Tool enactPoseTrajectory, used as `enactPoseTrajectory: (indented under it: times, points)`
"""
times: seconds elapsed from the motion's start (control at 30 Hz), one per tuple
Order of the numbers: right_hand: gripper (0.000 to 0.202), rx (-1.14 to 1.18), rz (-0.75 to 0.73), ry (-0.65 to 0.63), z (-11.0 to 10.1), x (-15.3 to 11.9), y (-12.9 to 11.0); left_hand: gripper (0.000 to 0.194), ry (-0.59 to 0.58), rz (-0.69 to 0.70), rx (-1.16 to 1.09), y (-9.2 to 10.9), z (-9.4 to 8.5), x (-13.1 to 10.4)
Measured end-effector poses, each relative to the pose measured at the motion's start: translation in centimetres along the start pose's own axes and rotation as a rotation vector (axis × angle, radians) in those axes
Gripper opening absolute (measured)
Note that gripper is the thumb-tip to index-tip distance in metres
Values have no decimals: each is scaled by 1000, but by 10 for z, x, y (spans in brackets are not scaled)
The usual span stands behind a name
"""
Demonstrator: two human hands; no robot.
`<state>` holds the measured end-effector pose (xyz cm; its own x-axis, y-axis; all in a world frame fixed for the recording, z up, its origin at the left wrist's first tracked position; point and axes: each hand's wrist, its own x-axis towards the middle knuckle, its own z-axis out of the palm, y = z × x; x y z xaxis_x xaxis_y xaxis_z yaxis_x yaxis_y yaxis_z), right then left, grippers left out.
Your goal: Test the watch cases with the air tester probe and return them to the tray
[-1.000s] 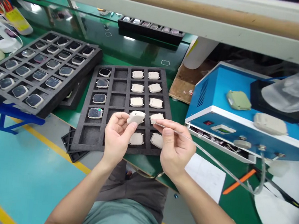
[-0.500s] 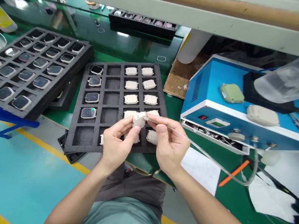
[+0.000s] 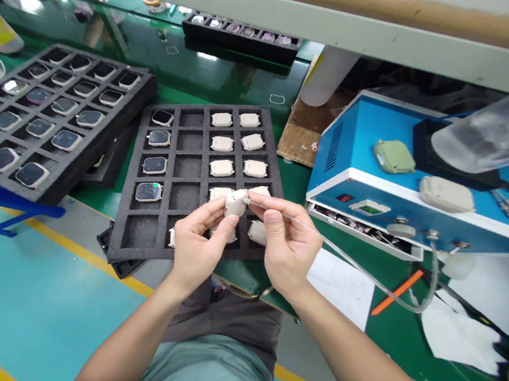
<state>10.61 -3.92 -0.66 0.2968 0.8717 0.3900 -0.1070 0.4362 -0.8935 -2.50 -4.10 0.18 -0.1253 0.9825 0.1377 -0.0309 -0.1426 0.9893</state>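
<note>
Between its thumb and fingers, my left hand (image 3: 199, 242) pinches a cream-coloured smartwatch case (image 3: 235, 202) above the foam tray (image 3: 147, 233). My right hand (image 3: 292, 244) is closed on the end of a thin clear tube (image 3: 343, 255), whose tip meets the case's upper right edge. Exactly how the tip touches the case is hidden by my fingers. From there the tube loops right to the front of a blue machine (image 3: 382, 132). In the tray, cream cases (image 3: 222, 144) fill the right columns, and watches with dark screens (image 3: 154, 165) stand in the left column.
A second foam tray (image 3: 97, 143) of watches lies to the left, its near part over a blue stool (image 3: 11, 204). A green case (image 3: 394, 156) and a cream case (image 3: 446, 194) rest on the machine. An orange tool (image 3: 397, 293) and papers (image 3: 339, 287) lie to the right.
Both hands keep nearly the same pose, with the watch case and tube tip still together. The view has shifted very slightly.
</note>
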Motion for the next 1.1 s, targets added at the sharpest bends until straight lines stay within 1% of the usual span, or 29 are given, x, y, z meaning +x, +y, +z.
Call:
enactPoseTrajectory:
  times: [0.3,0.67,0.97,1.1]
  points:
    - [14,25,1,-2,0,0,1,31,-22,28,-24,0,-1,1]
    - [11,51,2,-6,1,-1,6,32,-32,16,2,-4,-2,1]
    - [14,53,38,-12,2,2,6,31,-40,4,46,0,-4,3]
    - [19,75,56,-14,3,4,7,35,-18,-7,59,1,-3,4]
